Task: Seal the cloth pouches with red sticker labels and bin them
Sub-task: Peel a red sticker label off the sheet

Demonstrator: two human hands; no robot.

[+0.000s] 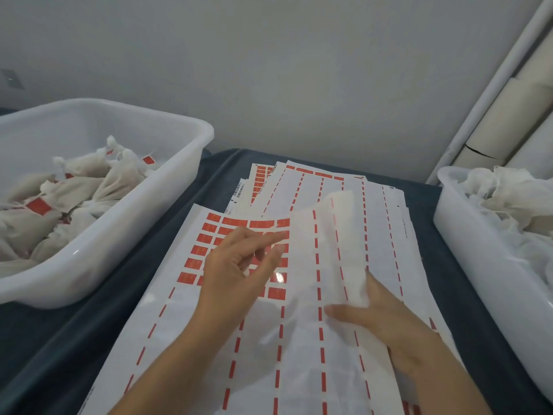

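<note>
In the middle of the frame the right hand (pixel 386 322) pinches a thin white cloth pouch (pixel 332 250) up off the white sheet of red sticker labels (pixel 209 253), probably so the left hand (pixel 236 277), fingers loosely spread and holding nothing, can pick a label.

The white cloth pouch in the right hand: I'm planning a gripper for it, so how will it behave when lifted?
Probably floppy: the pouch bends and drapes above the right hand gripping it. Likely light, since it is thin enough for the sticker sheet to show through. It looks empty, so it should not roll.

No legible text (sticker sheets (pixel 239 295) print blurred).
</note>
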